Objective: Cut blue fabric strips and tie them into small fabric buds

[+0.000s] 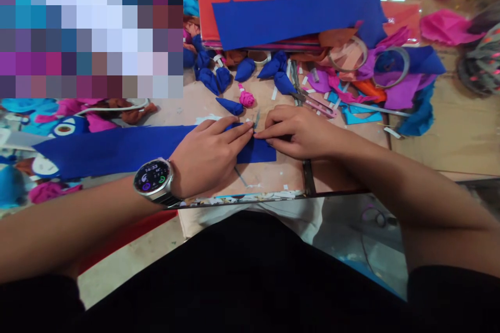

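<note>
A long dark blue crepe paper strip (113, 150) lies across the table in front of me. My left hand (213, 148) rests flat on it near its right end, fingers stretched out and pressing down. From the right, my right hand (295, 130) reaches to the strip's upper edge. Its fingers are bent and drawn together there, the index fingertip close to the left fingertips. Just beyond the hands lie a pointed blue paper bud (229, 106) and a small pink paper rose (246, 98).
Several more blue buds (245, 69) lie farther back. A pink cutter (318, 104) and two tape rolls (347, 53) are at the right. Behind them, another blue sheet (292, 18) covers a red stack (209, 10). Crumpled coloured paper (449, 26) surrounds the table.
</note>
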Available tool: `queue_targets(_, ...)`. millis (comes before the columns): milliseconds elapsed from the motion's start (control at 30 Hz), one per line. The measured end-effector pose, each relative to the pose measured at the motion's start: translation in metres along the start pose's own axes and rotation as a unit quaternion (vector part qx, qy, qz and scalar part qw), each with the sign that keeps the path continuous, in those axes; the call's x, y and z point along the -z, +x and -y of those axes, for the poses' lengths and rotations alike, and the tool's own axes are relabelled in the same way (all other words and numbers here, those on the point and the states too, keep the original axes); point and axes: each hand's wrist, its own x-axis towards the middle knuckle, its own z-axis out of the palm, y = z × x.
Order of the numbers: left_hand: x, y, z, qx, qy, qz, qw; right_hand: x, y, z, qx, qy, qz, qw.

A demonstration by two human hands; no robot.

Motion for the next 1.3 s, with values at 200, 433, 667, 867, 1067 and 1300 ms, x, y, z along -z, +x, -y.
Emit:
queue_targets(200, 0.0011, -0.0005, -0.0022, 0.009, 0.018, 0.011, 1.0, 0.0015, 0.0012, 0.0013, -0.034, 0.019, -0.009, 0.999)
queue_targets(433, 0.0042, 0.0004, -0.0035, 0.026, 0.021, 0.023, 0.999, 0.0032, 0.0014, 0.002, -0.027, 0.015, 0.006, 1.0)
queue_targets(667, 0.005, -0.0014, -0.0026, 0.028, 0.027, 0.0, 0.999, 0.0035, 0.0002, 0.0013, -0.026, 0.012, 0.015, 0.999)
queue_targets(867, 0.0025, -0.0022, 0.001, -0.041, -0.004, 0.003, 0.999, 0.0031, -0.0001, 0.0, -0.01, 0.003, 0.009, 1.0)
queue_targets(1067, 0.0024, -0.0013, 0.0015, -0.012, -0.021, -0.003, 1.0, 0.005, 0.0, 0.0013, 0.006, -0.003, 0.016, 1.0)
queue_targets(1300, 0.0035, -0.0009, 0.0002, 0.0, -0.021, -0.01, 1.0, 0.0092, 0.0022, 0.0012, 0.051, 0.019, 0.032, 0.998)
